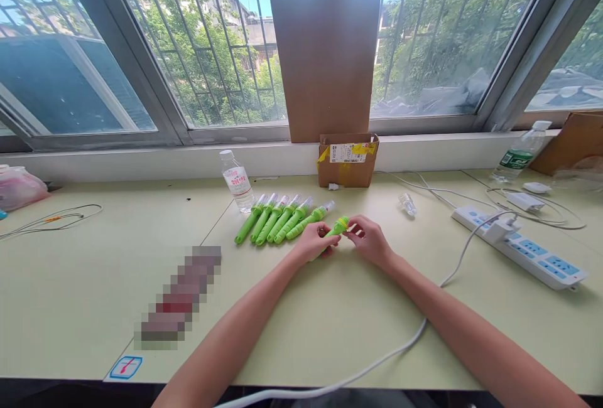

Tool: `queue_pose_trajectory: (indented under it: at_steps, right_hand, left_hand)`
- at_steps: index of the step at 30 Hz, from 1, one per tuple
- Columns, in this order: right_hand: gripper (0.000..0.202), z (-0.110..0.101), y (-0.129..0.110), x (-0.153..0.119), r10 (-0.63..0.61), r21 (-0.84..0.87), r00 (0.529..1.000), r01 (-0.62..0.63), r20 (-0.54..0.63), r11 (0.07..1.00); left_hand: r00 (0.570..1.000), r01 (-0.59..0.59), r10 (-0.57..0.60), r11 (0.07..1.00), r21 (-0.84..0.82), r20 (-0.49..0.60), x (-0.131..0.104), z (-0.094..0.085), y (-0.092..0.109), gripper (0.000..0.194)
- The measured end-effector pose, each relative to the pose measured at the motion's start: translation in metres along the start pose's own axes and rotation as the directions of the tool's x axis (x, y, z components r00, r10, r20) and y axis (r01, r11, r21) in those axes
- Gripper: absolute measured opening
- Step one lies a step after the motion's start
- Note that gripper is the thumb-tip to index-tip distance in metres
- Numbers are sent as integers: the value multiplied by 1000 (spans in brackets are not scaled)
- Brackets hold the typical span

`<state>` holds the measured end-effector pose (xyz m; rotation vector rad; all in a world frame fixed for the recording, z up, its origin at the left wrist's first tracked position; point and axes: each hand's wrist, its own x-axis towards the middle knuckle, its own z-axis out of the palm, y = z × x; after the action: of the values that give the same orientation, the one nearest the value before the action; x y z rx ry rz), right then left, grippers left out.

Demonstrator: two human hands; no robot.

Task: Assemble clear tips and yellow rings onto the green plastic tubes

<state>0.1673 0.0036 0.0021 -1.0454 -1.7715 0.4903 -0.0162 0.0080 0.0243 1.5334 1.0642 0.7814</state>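
Observation:
My left hand (316, 241) is closed around a green tube-shaped thing (338, 227) whose far end has a yellow ring. My right hand (368, 240) pinches at that yellow end with thumb and fingertips. Just left of my hands, several similar green tubes with clear caps (277, 220) lie side by side on the table. A loose clear plastic piece (407, 205) rests to the right, apart from my hands. The lower part of the held tube is hidden by my left hand.
Behind stands a small cardboard box (347, 166), with a water bottle (237, 182) to its left. At right lie a power strip (522, 248) and cables; a white cord (400, 350) runs under my right forearm. A blurred patch (181, 295) covers something at left.

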Motion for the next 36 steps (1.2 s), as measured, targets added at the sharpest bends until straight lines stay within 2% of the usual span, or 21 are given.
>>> queue_pose_trajectory:
  at_steps: [9,13,20,26,32,36]
  right_hand:
    - [20,0,1,1,26,18,1000,-26,7,999]
    - [21,0,1,0,18,22,1000,-18,7,1000]
    - [18,0,-4,1,13,9,1000,-13,15,1000]
    - [16,-1,-6,0,17,-3,999,-17,32,1000]
    - [17,-3,-6,0,39,-10,998,-38,56,999]
    - [20,-4,-6,1,44,3,995,-44,84,999]
  left_hand:
    - [991,-12,13,1000,-11,130,2,-5,3,42]
    - [995,-15,8,997,72,97,0,-6,6,38]
    - [1000,15,-15,1000,7,27,0,-3,1,39]
    - [997,6,-3,999,-39,77,2,-2,-3,40]
    - [999,19,-15,997,-74,52,4,-1,-6,43]
    - [996,43,-38,997,-57,84,3,-2,-2,44]
